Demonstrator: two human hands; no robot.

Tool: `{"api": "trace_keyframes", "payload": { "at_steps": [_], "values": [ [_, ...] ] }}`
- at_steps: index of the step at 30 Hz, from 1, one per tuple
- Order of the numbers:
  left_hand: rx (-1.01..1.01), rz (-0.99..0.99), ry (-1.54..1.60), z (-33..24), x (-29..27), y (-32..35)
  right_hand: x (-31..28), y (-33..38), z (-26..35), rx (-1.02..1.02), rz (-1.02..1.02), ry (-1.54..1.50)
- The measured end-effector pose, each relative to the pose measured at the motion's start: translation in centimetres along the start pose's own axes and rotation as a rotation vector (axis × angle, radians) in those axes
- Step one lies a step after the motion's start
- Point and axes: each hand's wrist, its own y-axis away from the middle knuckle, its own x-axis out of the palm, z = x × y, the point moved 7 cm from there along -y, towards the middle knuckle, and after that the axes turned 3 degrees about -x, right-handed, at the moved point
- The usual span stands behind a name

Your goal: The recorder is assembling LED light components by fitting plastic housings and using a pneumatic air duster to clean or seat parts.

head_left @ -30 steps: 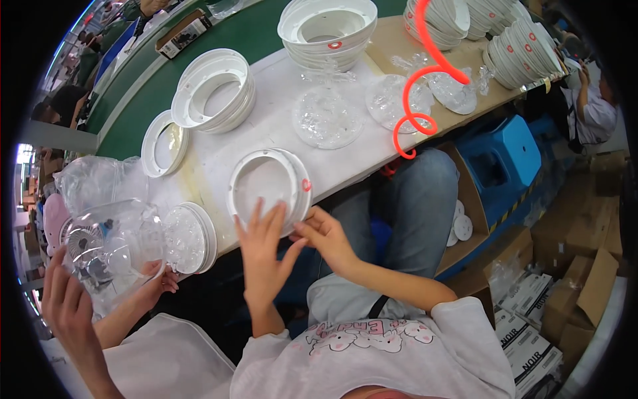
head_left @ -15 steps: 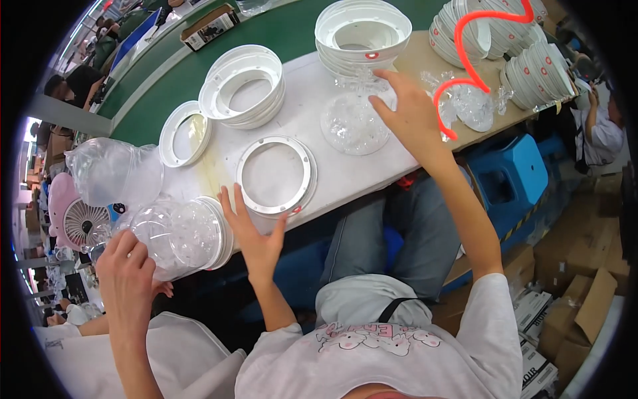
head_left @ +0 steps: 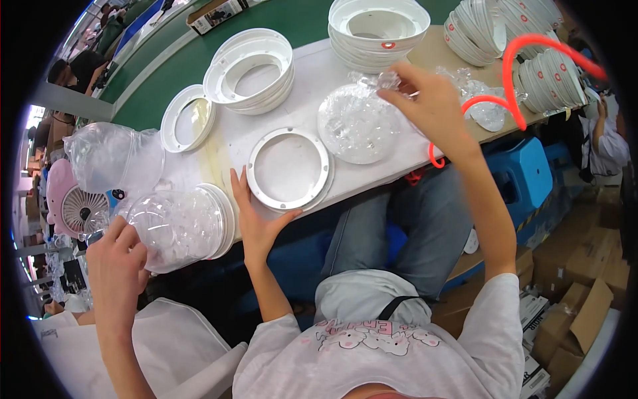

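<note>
- The right hand (head_left: pixel 428 100) has reached across from the white ring over the last second. Its thumb and fingers are now closed in a pinch on the gathered clear plastic (head_left: pixel 382 81) at the far side of a white disc (head_left: pixel 359 130) wrapped in that plastic.
- The disc is by the near edge of the white counter (head_left: pixel 309 86), just right of the white ring (head_left: pixel 323 166). It looks larger and closer to the ring than half a second ago; whether it is lifted cannot be told.
- The left hand (head_left: pixel 257 223) has stayed with the ring, fingers and thumb spread wide about its lower left side, gripping nothing firmly. The ring lies flat by the counter's near edge.
- This seems to turn the work from the ring alone to ring and disc together, one hand at each.
- Toward the counter's left end, a co-worker's hand (head_left: pixel 116 259) is by a clear dome (head_left: pixel 166 229).
- Small red round marks show on the tall stack of rings (head_left: pixel 379 50) at the far edge and on the stacks at the far right corner.
- Pink lettering and cartoon animals decorate the person's shirt (head_left: pixel 375 339), seen upside down. A printed box (head_left: pixel 218 14) sits beyond the far edge.
</note>
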Motion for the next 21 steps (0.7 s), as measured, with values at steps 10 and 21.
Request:
{"api": "trace_keyframes", "payload": {
  "at_steps": [10, 21],
  "values": [
    [0.045, 0.129, 0.193, -0.8, 3.7, -0.8, 4.3, -2.5, 5.2, -0.157, 0.199, -0.263],
    [0.066, 0.146, 0.070, -1.3, 3.5, -1.0, 6.0, -2.0, 6.3, -0.264, 0.215, -0.244]
  ]
}}
